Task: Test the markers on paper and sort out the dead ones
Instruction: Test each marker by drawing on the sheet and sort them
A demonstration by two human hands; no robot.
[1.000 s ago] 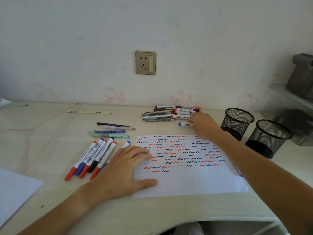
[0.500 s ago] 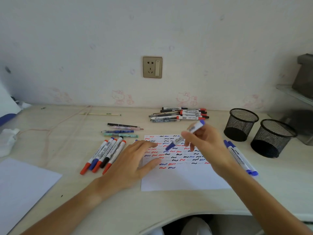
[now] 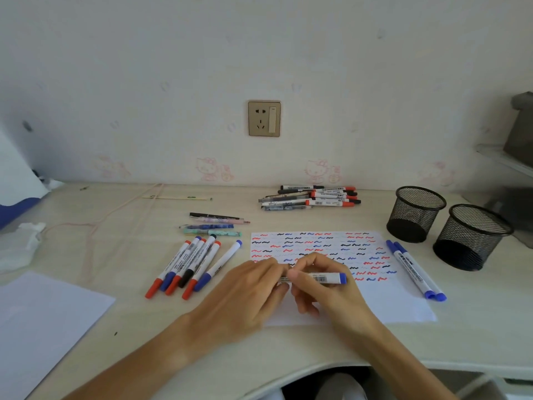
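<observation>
Soft, even daylight, faint shadows, slight overall softness, wide-angle bending at edges.

Just one camera here, worn on the person's head, looking forward and down over a desk (image 3: 86,255) toward the wall (image 3: 259,53) behind it. It's wide-angle, so the edges bend and both forearms run in from the bottom, with the left hand (image 3: 248,290) and right hand (image 3: 326,284) close up near the middle. No second view, so nothing overlaps.
</observation>
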